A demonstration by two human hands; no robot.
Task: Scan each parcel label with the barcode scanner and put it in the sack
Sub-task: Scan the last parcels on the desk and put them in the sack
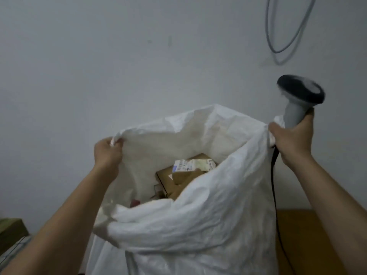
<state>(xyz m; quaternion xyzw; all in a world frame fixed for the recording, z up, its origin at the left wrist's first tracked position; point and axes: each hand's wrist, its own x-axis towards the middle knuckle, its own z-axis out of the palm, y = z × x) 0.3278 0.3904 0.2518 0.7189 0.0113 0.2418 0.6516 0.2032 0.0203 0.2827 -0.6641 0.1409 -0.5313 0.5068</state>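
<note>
A large white woven sack (pixel 208 219) stands open in front of me, held up by both hands. My left hand (pixel 108 151) grips the sack's left rim. My right hand (pixel 292 135) grips the grey handle of the barcode scanner (pixel 297 100), whose black head points up, and it pinches the sack's right rim too. The scanner's black cable (pixel 275 187) hangs down the sack's right side. Inside the sack lie several brown cardboard parcels (pixel 176 181); the top one carries a white label (pixel 190 165).
A plain grey wall fills the background, with a loop of grey cable (pixel 286 36) hanging at the upper right. A brown surface (pixel 309 235) lies at the lower right. A cardboard box (pixel 12 231) sits at the lower left edge.
</note>
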